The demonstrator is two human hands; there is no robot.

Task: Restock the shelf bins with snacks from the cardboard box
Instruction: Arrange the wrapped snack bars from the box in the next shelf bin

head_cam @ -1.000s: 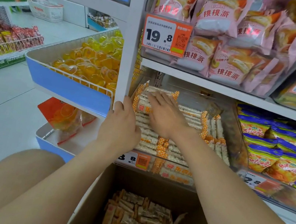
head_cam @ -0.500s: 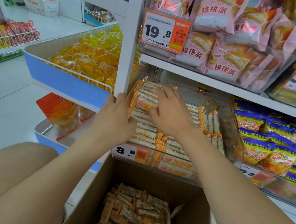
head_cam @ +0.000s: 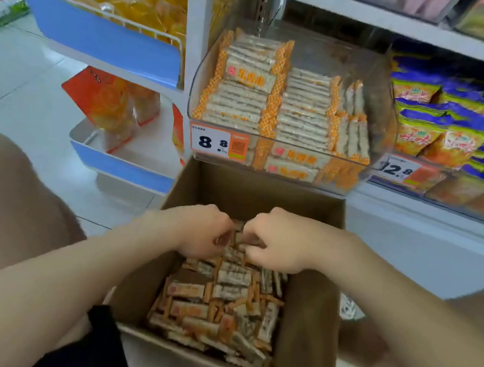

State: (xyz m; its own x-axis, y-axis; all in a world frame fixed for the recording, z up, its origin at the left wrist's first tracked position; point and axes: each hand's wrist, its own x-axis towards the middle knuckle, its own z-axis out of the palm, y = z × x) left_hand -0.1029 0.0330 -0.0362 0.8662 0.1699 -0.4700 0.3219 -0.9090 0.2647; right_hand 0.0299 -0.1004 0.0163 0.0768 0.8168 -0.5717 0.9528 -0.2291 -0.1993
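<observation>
An open cardboard box (head_cam: 312, 308) stands on the floor between my knees, holding several loose snack bars (head_cam: 224, 307) in orange-and-white wrappers. My left hand (head_cam: 198, 230) and my right hand (head_cam: 279, 240) are both down inside the box at its far end, side by side, fingers curled into the pile of bars. What each hand holds is partly hidden by the fingers. Above the box, a clear shelf bin (head_cam: 386, 104) with an 8.8 price tag (head_cam: 209, 141) holds neat rows of the same bars.
A white shelf post (head_cam: 197, 17) stands left of the bin. Beside it, blue-fronted trays (head_cam: 99, 34) hold yellow jelly cups. To the right, a bin of blue-and-yellow snack bags (head_cam: 452, 131). My knees flank the box.
Both hands left the shelf bin and dropped into the cardboard box. My view tilted down towards the box.
</observation>
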